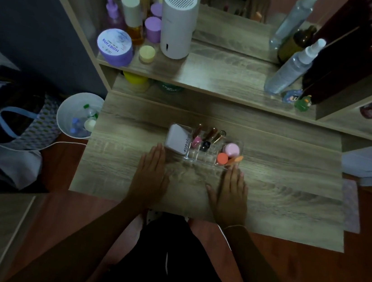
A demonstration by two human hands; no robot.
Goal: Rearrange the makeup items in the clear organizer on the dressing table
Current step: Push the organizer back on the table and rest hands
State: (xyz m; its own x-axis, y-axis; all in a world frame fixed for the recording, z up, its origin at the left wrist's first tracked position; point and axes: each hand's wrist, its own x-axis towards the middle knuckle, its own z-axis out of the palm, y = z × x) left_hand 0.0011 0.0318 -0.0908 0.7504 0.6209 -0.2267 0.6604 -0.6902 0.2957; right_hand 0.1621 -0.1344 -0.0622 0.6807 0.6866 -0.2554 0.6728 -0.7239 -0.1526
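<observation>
Left hand [151,171] flat on the dressing table [280,188], palm down, fingers straight and together, gripping nothing; its tips sit just beside the front-left corner of the clear organizer [201,160]. The organizer stands on the tabletop near centre, just beyond both hands.

Leftmost bay holds a white box [176,140] with printed lettering, tilted and poking above the wall. Probably a light card carton, crushable, so take it by the two long side faces and lift straight up.

Middle bays: a small pink item [196,141], a small black-capped item [205,145], and behind them three slim brown-gold tubes [210,133] leaning back. Too small to tell exactly what they are. Likely hard smooth plastic, light and slippery, apt to tip their neighbours; pinch each at the exposed top end and pull along its own lean.

Right bay: a round pink piece [232,149], a round orange piece [222,158] and an orange stick-like piece [235,160] lying aslant over the front edge. Cannot tell if the round ones are soft sponges or hard jars, so a gentle pinch across the widest part is safest.

The organizer itself looks like rigid thin acrylic, light and easy to slide on the wood; steadying it at an end wall while pulling items out seems wise.

Right hand [232,194] also flat, palm down, fingers open and relaxed, holding nothing, its tips close to the front-right edge of the organizer, contact not clear
</observation>
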